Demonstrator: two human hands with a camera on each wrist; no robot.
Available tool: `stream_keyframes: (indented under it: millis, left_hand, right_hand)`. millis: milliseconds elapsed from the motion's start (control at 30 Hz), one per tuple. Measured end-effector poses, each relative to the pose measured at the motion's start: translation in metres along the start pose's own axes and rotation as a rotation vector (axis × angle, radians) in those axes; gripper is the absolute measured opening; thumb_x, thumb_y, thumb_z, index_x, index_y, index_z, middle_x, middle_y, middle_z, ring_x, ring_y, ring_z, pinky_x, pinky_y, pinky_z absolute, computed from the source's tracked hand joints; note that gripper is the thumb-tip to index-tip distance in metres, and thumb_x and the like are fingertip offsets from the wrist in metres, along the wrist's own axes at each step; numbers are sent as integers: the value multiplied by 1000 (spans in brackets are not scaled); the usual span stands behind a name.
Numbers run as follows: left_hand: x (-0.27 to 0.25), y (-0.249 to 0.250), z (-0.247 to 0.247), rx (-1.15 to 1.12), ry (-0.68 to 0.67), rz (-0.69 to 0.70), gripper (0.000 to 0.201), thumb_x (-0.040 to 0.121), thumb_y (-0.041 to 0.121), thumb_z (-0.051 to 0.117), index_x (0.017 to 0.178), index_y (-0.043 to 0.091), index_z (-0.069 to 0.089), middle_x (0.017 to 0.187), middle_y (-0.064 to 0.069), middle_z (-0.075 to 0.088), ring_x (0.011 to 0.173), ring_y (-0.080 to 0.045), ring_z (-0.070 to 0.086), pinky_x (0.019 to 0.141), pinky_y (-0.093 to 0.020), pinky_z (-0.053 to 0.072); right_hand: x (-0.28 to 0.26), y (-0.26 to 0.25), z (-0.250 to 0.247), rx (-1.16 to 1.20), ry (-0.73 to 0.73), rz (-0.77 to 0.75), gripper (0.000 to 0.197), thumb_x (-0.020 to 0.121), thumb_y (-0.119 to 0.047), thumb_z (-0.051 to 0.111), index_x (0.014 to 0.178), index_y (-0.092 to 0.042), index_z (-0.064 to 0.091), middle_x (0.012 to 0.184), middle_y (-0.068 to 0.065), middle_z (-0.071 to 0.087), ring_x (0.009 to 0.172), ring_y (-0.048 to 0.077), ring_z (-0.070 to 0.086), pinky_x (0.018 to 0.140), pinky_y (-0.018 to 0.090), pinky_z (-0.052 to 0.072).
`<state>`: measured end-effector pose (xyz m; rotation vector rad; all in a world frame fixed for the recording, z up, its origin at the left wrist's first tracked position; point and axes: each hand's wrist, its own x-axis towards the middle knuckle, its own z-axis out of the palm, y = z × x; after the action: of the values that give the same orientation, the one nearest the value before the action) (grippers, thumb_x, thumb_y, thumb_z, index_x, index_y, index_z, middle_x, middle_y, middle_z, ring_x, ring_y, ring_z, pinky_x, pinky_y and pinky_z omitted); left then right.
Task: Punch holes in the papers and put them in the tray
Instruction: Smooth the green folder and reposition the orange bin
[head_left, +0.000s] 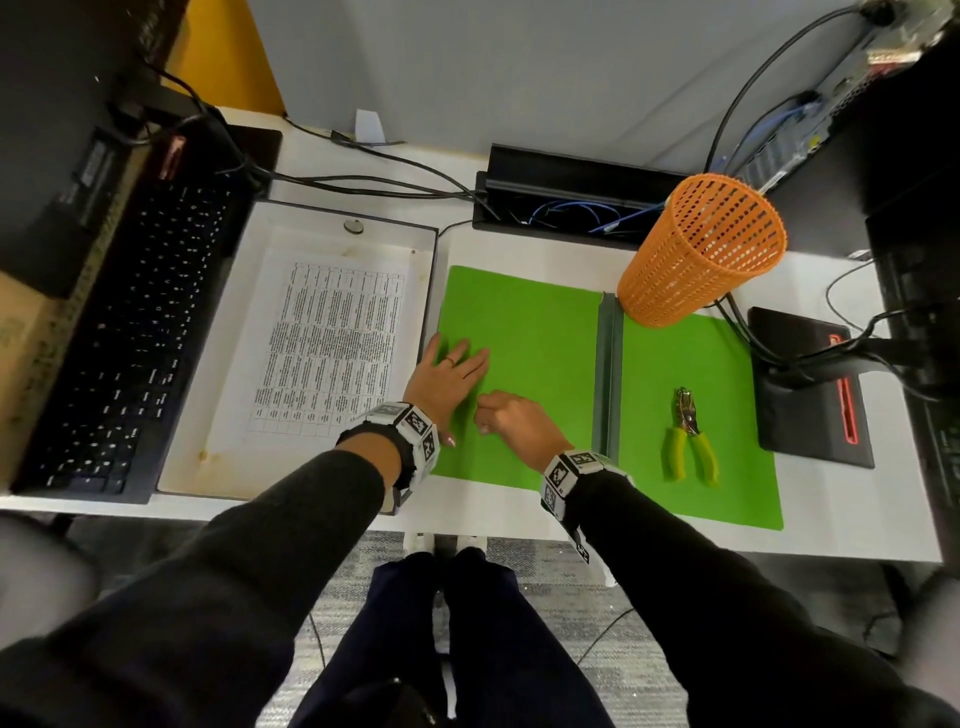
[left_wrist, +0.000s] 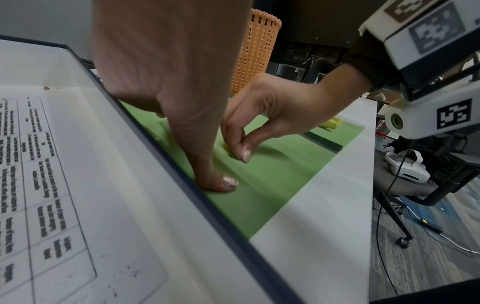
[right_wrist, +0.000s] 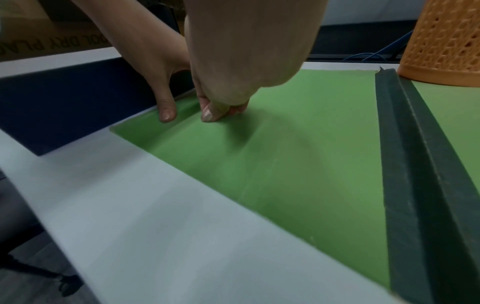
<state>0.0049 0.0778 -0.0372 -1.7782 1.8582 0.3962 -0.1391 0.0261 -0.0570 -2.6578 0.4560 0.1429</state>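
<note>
An open green folder (head_left: 545, 332) with a dark spine (head_left: 608, 374) lies on the white desk. My left hand (head_left: 449, 371) presses flat on its left half, fingers straight, thumb (left_wrist: 215, 181) down by the tray wall. Just right of it, my right hand (head_left: 485, 415) has curled fingers that pinch the green sheet (left_wrist: 272, 185) at their tips (right_wrist: 215, 114); the sheet creases there. The hole punch (head_left: 688, 431), with yellow-green handles, lies untouched on the folder's right half. A printed paper (head_left: 332, 343) lies in the white tray (head_left: 234, 312) on the left.
An orange mesh basket (head_left: 701, 249) stands on the folder's far right corner. A black keyboard (head_left: 119, 338) lies left of the tray. A cable box (head_left: 561, 197) sits behind, and a black base with cables (head_left: 810, 395) to the right. The desk's front edge is near.
</note>
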Motion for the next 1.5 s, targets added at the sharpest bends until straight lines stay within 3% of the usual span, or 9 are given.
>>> stream_keyframes:
  millis: [200, 300, 433, 600, 800, 1000, 1267, 1333, 1500]
  left_hand:
    - [0, 0, -1, 6, -7, 5, 126, 64, 61, 72, 152, 12, -4, 161, -1, -10, 149, -28, 0, 117, -57, 0]
    - [0, 1, 0, -7, -4, 3, 126, 63, 60, 73, 152, 12, -4, 161, -1, -10, 149, -29, 0, 117, -57, 0]
    - [0, 0, 0, -20, 2, 2, 129, 62, 60, 74, 152, 12, -6, 161, -1, -9, 149, -28, 0, 116, -56, -1]
    - [-1, -1, -6, -16, -4, 10, 131, 60, 61, 74, 151, 11, -5, 161, -1, -8, 149, -27, -1, 116, -56, -2]
    - [10, 14, -19, 28, -11, 12, 130, 59, 60, 76, 150, 5, 1, 161, -7, -6, 149, -28, -1, 117, -57, 0]
    - [27, 25, -36, 30, -36, 45, 120, 67, 47, 77, 151, 8, 2, 161, -8, -6, 148, -29, 0, 117, -58, 2]
    - [49, 30, -73, 18, 16, 71, 64, 96, 23, 48, 151, 11, 18, 160, -10, 7, 148, -30, 7, 117, -57, 2]
    - [55, 30, -73, 13, 13, 72, 64, 96, 22, 48, 151, 12, 18, 161, -9, 7, 148, -30, 8, 117, -58, 2]
    - [66, 31, -72, 34, 9, 77, 72, 93, 25, 54, 151, 12, 14, 161, -8, 4, 148, -30, 6, 117, -58, 2]
  right_hand:
    - [2, -4, -3, -75, -72, -32, 15, 73, 11, 62, 84, 1, 62, 87, 16, 63, 81, 29, 57, 73, 44, 50]
    - [0, -5, -5, -93, -77, -17, 24, 75, 16, 56, 95, 4, 60, 97, 21, 61, 91, 33, 57, 80, 47, 47]
    - [-3, 4, -5, -101, -40, 51, 31, 69, 23, 55, 93, 4, 57, 95, 23, 59, 88, 33, 57, 69, 43, 46]
    - [-3, 17, -25, -81, -14, 137, 29, 63, 25, 62, 82, 3, 56, 75, 20, 61, 66, 30, 59, 57, 31, 44]
    - [9, 46, -87, -76, 120, 231, 26, 77, 21, 43, 94, 4, 52, 93, 24, 57, 82, 31, 54, 65, 28, 28]
    - [23, 78, -170, -46, 277, 267, 13, 84, 10, 44, 88, 0, 51, 91, 21, 56, 80, 32, 53, 67, 44, 44]
    - [3, 128, -253, -27, 546, 409, 10, 87, -5, 50, 81, -7, 58, 74, 7, 60, 63, 18, 49, 53, 21, 32]
    - [-8, 142, -258, 13, 562, 449, 8, 86, -3, 51, 83, -7, 57, 68, 5, 56, 60, 18, 49, 53, 20, 36]
    - [-20, 166, -260, 44, 521, 570, 16, 78, 8, 54, 79, -7, 62, 69, 9, 63, 66, 24, 60, 66, 36, 54]
